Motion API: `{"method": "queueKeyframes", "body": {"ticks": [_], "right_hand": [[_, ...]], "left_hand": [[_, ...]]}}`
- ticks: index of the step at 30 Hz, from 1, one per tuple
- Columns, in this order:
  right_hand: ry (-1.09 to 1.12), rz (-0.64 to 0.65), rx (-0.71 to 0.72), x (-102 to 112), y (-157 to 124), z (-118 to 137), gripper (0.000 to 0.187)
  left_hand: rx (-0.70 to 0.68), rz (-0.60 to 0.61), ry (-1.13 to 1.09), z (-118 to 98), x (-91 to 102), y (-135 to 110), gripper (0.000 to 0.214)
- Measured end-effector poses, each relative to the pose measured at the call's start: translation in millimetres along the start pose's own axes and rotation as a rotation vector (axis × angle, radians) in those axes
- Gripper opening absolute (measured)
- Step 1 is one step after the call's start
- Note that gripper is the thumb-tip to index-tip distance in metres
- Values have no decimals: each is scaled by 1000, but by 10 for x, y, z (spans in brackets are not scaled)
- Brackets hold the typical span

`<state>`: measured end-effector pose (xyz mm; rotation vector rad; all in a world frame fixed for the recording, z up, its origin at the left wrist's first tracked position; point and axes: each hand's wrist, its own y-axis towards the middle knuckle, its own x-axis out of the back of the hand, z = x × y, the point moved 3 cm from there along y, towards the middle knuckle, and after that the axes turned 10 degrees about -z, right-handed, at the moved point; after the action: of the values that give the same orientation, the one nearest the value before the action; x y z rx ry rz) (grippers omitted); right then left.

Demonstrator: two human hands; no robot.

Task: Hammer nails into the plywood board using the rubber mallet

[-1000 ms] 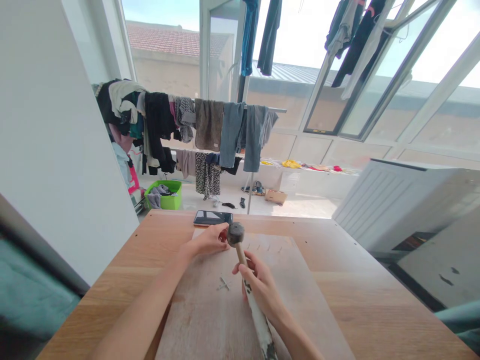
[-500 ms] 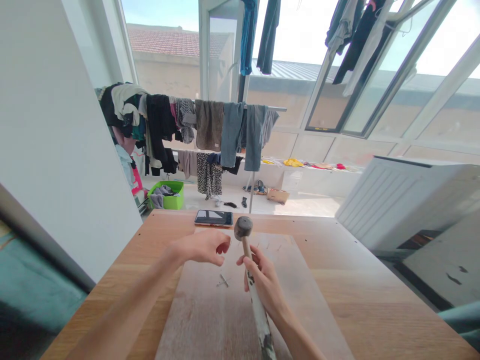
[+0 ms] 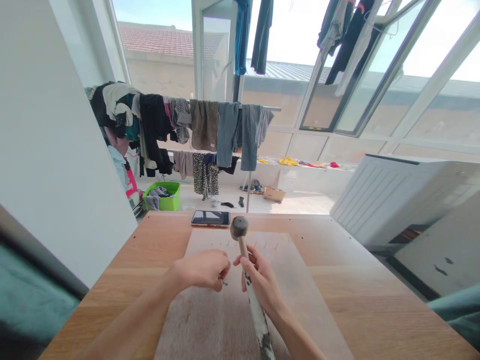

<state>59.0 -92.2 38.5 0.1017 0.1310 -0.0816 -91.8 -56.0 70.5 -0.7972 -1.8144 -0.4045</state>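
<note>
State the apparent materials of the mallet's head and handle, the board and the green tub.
Mallet head: probably rubber, matte dark grey; dull metal is possible.
Handle: likely wood, tan near the head, elsewhere pale and patchy like worn paint.
Board: apparently wood, dull, with faint grain streaks.
Green tub: seemingly plastic, from its even, bright colour.

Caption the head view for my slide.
Hammer in right hand, left hand at a nail, both over a pale board.
</note>
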Motion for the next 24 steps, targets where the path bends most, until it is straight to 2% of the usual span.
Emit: {"method": "queueKeyframes", "body": {"ticks": [4, 8, 12, 14, 19, 24], "right_hand": [[1, -11, -7, 8, -2, -2, 42], [2, -28, -12, 20, -4, -8, 44], [0, -32, -10, 12, -1, -13, 44], [-3, -21, -11, -4, -1, -16, 44], [-11, 9, -9, -42, -9, -25, 47], [-11, 21, -8, -48, -9, -65, 48]], "left_hand": [[-6, 0, 40, 58, 55, 1, 12], [2, -112, 45, 185, 181, -31, 13], [37, -386, -104, 331, 327, -39, 8], [51, -505, -186, 411, 339, 1, 8], [90, -667, -346, 611, 122, 204, 25], [97, -749, -453, 720, -144, 316, 16]]}}
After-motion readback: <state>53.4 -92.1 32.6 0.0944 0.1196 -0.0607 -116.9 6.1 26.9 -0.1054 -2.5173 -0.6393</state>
